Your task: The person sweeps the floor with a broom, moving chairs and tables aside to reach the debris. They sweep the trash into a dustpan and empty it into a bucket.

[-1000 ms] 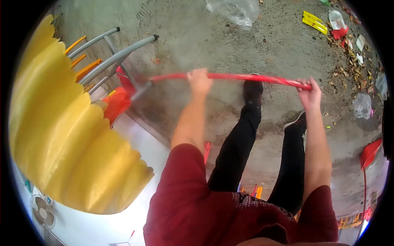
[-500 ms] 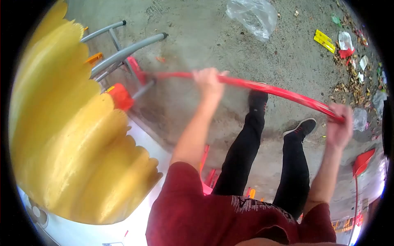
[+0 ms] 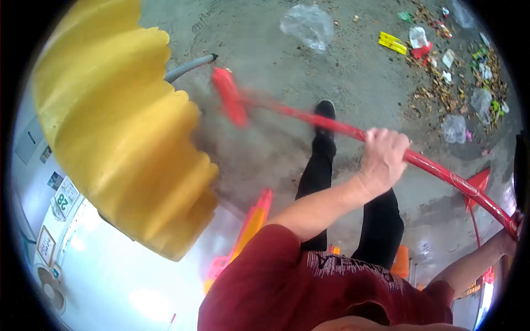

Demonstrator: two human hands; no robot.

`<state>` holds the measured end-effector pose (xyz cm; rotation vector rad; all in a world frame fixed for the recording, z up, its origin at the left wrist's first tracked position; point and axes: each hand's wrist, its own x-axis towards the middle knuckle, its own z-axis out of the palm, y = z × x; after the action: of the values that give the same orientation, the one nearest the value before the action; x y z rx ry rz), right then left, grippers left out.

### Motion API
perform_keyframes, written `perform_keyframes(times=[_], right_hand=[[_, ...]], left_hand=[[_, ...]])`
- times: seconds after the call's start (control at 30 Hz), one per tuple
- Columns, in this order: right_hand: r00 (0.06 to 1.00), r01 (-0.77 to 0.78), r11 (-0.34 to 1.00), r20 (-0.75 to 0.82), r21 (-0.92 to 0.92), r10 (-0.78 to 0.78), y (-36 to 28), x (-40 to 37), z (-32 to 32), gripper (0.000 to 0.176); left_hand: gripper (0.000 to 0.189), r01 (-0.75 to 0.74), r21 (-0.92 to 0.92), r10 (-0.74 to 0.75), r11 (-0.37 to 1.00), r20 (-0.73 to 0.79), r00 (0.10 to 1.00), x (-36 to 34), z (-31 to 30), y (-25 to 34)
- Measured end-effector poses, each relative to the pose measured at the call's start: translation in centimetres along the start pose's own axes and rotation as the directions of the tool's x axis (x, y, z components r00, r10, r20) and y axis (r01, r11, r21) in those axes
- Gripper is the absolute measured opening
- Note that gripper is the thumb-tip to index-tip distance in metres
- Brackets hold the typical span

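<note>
A long red-handled broom (image 3: 337, 127) slants across the view from upper left to lower right. Its red head (image 3: 229, 98), smeared by motion, is over the concrete floor beside a grey metal tube (image 3: 190, 67). My left hand (image 3: 385, 157) is wrapped around the middle of the handle, knuckles up. Near the handle's end at the right edge, my right hand (image 3: 509, 237) is closed on it, partly cut off and dim.
A big wavy yellow plastic piece (image 3: 127, 127) takes up the left side. Dry leaves and litter (image 3: 441, 83) lie at upper right, near a clear plastic bag (image 3: 307, 26) and a yellow strip (image 3: 392, 43). A red dustpan (image 3: 478, 185) with a long handle stands at right.
Both hands have moved right and down with the broom. Its head has come out from the grey tubes beside the yellow piece. The view has shifted, so the litter appears further left.
</note>
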<state>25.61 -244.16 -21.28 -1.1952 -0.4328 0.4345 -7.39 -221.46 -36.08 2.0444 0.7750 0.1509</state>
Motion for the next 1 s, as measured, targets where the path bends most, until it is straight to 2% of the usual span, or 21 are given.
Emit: perform_keyframes(times=[0.07,0.13,0.17,0.2,0.23,0.27,0.33,0.4,0.43,0.5,0.53,0.57,0.63,0.67,0.7,0.73,0.77,0.8,0.87,0.93,1.0], right_hand=[[0.996,0.010,0.994,-0.094,0.111,0.000,-1.9,-0.3,-1.7,0.033],[0.990,-0.127,0.981,0.086,0.145,0.116,-0.7,-0.9,-2.3,0.032],[0.980,-0.196,0.881,0.056,0.431,0.190,1.6,-2.4,-3.0,0.033],[0.909,-0.409,0.840,0.084,0.357,0.407,2.0,-4.5,-5.9,0.027],[0.906,-0.422,0.891,0.122,0.165,0.406,4.6,-5.8,-0.7,0.024],[0.900,-0.405,0.914,0.161,-0.032,0.405,7.3,-7.1,4.6,0.023],[0.896,-0.426,0.901,0.106,-0.079,0.432,7.4,-9.6,6.6,0.026],[0.887,-0.451,0.884,0.050,-0.121,0.460,6.7,-11.3,7.3,0.030],[0.914,-0.361,0.929,0.165,-0.083,0.370,4.0,-9.9,5.8,0.031],[0.963,-0.260,0.957,-0.038,0.127,0.267,-1.9,-8.7,-0.2,0.037],[0.988,-0.157,0.950,0.056,0.269,0.147,-3.4,-6.9,0.5,0.038],[0.981,-0.093,0.980,0.185,0.173,0.060,-3.7,-4.3,4.8,0.035],[0.988,0.017,0.990,-0.155,0.141,0.005,-2.7,-6.5,3.0,0.036],[0.987,-0.148,0.988,0.069,0.045,0.145,-0.3,-6.9,4.2,0.037],[0.917,-0.252,0.961,0.289,-0.112,0.274,2.2,-7.2,5.5,0.038],[0.852,-0.509,0.839,0.022,-0.191,0.522,4.1,-10.2,7.7,0.037],[0.712,-0.671,0.729,0.155,-0.135,0.684,7.3,-11.5,11.4,0.035],[0.646,-0.732,0.663,0.151,-0.154,0.748,9.7,-13.8,14.1,0.026],[0.725,-0.596,0.803,0.437,0.013,0.532,11.0,-14.5,19.4,0.011],[0.804,-0.575,0.814,0.242,0.087,0.543,9.7,-14.6,17.6,0.012],[0.816,-0.569,0.814,0.044,-0.116,0.576,5.3,-12.7,11.8,0.030]], left_hand=[[0.022,0.040,-0.016,-0.040,0.999,-0.013,0.999,-1.5,0.0,1.9],[0.021,0.063,0.046,-0.060,0.997,-0.060,0.996,-3.2,-0.9,1.1],[0.022,0.098,0.084,-0.091,0.992,-0.088,0.992,-4.3,-1.6,-0.6],[0.024,0.137,0.123,-0.122,0.983,-0.119,0.985,-4.7,-3.0,-2.4],[0.027,0.204,0.228,-0.167,0.952,-0.172,0.971,-4.4,-5.6,-2.9],[0.031,0.212,0.254,-0.162,0.944,-0.206,0.965,-6.3,-5.8,-7.2],[0.036,0.258,0.385,-0.159,0.886,-0.271,0.949,-8.7,-6.6,-13.0],[0.038,0.189,0.391,-0.152,0.901,-0.124,0.981,-8.0,-6.1,-11.0],[0.038,0.131,0.306,-0.112,0.943,-0.080,0.991,-6.8,-5.6,-8.4],[0.037,0.016,0.160,-0.011,0.987,-0.031,0.999,-5.6,-3.4,-3.3],[0.036,-0.048,0.109,0.052,0.993,-0.040,0.998,-5.5,-2.4,-1.6],[0.035,-0.032,0.102,0.037,0.994,-0.053,0.998,-5.2,-2.9,0.4],[0.035,0.047,0.135,-0.035,0.990,-0.090,0.995,-7.1,-3.9,0.8],[0.038,0.160,0.188,-0.153,0.969,-0.053,0.987,-7.7,-5.7,0.0],[0.041,0.251,0.195,-0.241,0.948,-0.072,0.968,-9.3,-6.3,-2.7],[0.040,0.241,0.305,-0.211,0.921,-0.128,0.969,-11.6,-6.8,-6.6],[0.037,0.354,0.329,-0.313,0.875,-0.173,0.934,-13.3,-8.2,-9.3],[0.034,0.397,0.344,-0.339,0.851,-0.218,0.915,-15.7,-9.4,-13.2],[0.037,0.369,0.395,-0.292,0.841,-0.243,0.925,-17.2,-11.2,-17.5],[0.039,0.347,0.432,-0.282,0.832,-0.208,0.936,-14.5,-10.4,-15.5],[0.041,0.263,0.296,-0.233,0.918,-0.132,0.963,-11.5,-6.5,-11.7]])
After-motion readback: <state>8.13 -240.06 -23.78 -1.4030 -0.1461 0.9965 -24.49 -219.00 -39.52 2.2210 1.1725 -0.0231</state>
